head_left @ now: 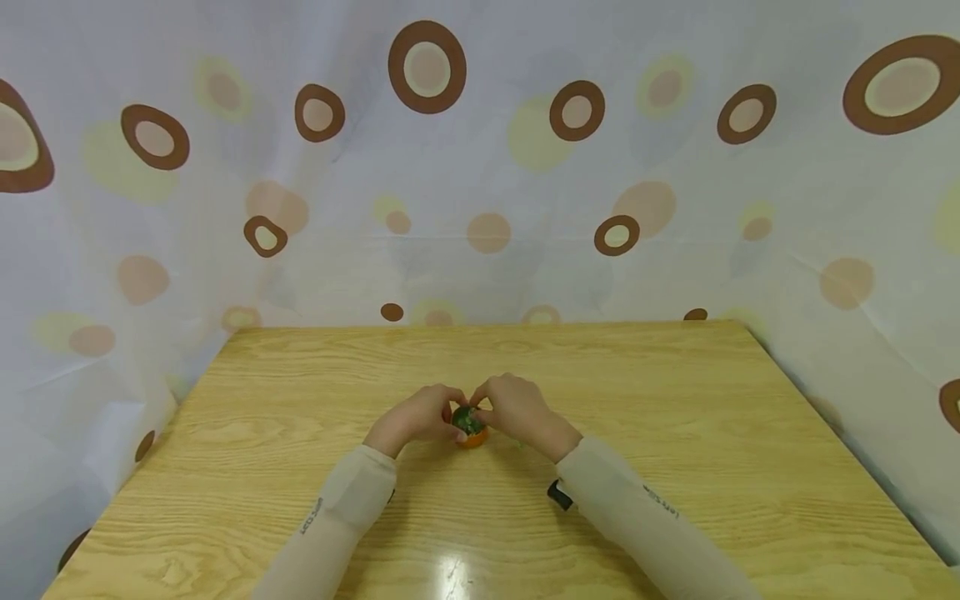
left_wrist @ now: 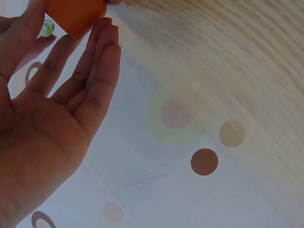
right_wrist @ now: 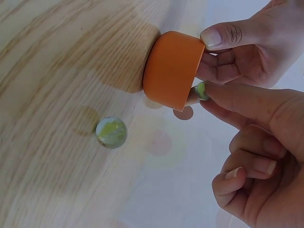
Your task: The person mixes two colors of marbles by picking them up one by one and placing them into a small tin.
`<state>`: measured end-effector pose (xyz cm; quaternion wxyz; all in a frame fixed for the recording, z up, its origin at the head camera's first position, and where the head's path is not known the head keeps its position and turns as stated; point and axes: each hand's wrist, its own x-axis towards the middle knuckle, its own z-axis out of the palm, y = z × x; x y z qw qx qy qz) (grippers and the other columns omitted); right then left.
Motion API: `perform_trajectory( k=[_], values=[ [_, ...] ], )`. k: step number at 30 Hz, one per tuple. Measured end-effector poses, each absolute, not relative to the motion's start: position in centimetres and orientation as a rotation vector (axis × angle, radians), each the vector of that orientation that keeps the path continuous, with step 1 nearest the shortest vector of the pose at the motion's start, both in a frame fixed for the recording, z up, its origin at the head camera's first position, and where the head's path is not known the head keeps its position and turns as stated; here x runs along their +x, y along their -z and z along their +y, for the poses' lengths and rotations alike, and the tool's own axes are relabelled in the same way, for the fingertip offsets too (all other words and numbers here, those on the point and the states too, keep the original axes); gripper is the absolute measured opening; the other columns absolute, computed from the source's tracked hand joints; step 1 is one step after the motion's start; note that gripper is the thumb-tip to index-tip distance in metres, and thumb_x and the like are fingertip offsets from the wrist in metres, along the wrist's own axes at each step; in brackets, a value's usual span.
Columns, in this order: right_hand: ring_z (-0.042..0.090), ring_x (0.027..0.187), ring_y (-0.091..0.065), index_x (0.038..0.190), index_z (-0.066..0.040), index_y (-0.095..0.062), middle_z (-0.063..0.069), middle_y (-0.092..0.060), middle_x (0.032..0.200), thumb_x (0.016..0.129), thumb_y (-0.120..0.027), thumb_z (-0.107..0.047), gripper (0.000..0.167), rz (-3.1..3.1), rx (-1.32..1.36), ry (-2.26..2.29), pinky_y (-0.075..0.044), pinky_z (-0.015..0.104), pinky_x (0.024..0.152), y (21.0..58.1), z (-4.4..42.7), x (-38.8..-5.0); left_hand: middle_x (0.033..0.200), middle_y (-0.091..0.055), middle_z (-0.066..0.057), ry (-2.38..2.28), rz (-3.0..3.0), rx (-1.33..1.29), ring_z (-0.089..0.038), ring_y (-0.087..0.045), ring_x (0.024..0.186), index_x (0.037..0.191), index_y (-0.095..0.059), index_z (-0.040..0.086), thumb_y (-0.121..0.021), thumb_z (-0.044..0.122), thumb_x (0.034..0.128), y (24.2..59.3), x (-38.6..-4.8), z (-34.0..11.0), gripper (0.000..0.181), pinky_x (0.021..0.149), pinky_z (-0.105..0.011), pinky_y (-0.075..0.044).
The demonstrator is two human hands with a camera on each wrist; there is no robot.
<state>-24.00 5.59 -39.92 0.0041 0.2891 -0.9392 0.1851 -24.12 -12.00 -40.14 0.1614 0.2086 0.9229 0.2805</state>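
Observation:
A small orange cup [right_wrist: 173, 71] stands on the wooden table between both hands; in the head view its inside looks dark green, with details too small to tell. My left hand [head_left: 423, 415] holds the cup at its side, thumb at the rim and fingers behind; the left wrist view shows the palm [left_wrist: 52, 118] and the cup's orange wall [left_wrist: 78, 16]. With thumb and index finger, my right hand [right_wrist: 266, 147] pinches a clear glass marble [right_wrist: 202, 90] with a green-yellow swirl at the cup's rim. Its other fingers are curled. Another such marble [right_wrist: 111, 132] lies on the table beside the cup.
The wooden table [head_left: 480, 358] reaches back to a white curtain [head_left: 480, 175] with brown and yellow circles, which also hangs at both sides. A dark strap piece [head_left: 559, 495] shows at the right sleeve.

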Motion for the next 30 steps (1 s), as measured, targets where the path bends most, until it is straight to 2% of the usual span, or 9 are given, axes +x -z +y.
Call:
perform_trajectory(
  k=[2,8,14,21,26,30],
  values=[
    [0.011,0.056,-0.05,0.102,-0.01,-0.076,0.01,-0.071,0.102,0.086,-0.074,-0.018,0.018,-2.936,0.902,-0.585,-0.038,0.024,0.044,39.9,5.6,-24.0,0.081,-0.058,-0.006,-0.803,2.636,0.592,-0.018,-0.054,0.073,0.117,-0.063,0.003,-0.078,0.012,0.0819,40.1,-24.1,-12.0,0.039,0.066,-0.031,-0.046],
    [0.02,0.071,-0.064,0.102,-0.012,-0.076,0.008,-0.071,0.102,0.087,-0.074,-0.02,0.017,-2.93,0.895,-0.576,-0.049,0.028,0.051,39.7,5.9,-23.9,0.081,-0.058,-0.005,-0.786,2.644,0.594,-0.017,-0.054,0.073,0.116,-0.064,0.004,-0.078,0.013,0.0818,40.3,-24.2,-11.9,0.038,0.067,-0.03,-0.046],
    [0.022,0.075,-0.066,0.103,-0.012,-0.076,0.008,-0.072,0.1,0.088,-0.072,-0.023,0.019,-2.952,0.863,-0.569,-0.051,0.03,0.054,39.6,6.4,-24.0,0.081,-0.058,-0.005,-0.784,2.643,0.58,-0.018,-0.054,0.073,0.119,-0.063,0.004,-0.078,0.014,0.0822,40.3,-24.2,-12.0,0.041,0.068,-0.031,-0.047],
    [0.026,0.091,-0.066,0.101,-0.013,-0.076,0.007,-0.071,0.104,0.089,-0.071,-0.023,0.016,-2.963,0.831,-0.535,-0.054,0.036,0.062,39.5,7.5,-23.9,0.081,-0.058,-0.006,-0.785,2.642,0.592,-0.018,-0.054,0.073,0.119,-0.063,0.003,-0.078,0.013,0.082,40.1,-24.2,-11.9,0.041,0.068,-0.031,-0.047],
    [0.026,0.091,-0.065,0.096,-0.013,-0.077,0.008,-0.071,0.103,0.087,-0.073,-0.023,0.014,-2.987,0.779,-0.493,-0.053,0.036,0.062,39.6,8.4,-23.9,0.081,-0.058,-0.005,-0.78,2.645,0.586,-0.018,-0.054,0.074,0.12,-0.062,0.003,-0.078,0.014,0.0816,40.1,-24.2,-11.9,0.043,0.07,-0.032,-0.047],
    [0.023,0.083,-0.065,0.092,-0.013,-0.078,0.007,-0.071,0.1,0.086,-0.074,-0.023,0.012,-3.015,0.755,-0.477,-0.052,0.033,0.059,39.6,8.8,-23.9,0.082,-0.058,-0.005,-0.78,2.647,0.579,-0.018,-0.054,0.075,0.12,-0.062,0.003,-0.079,0.014,0.0811,40.2,-24.2,-11.9,0.044,0.071,-0.033,-0.047]
  ],
)
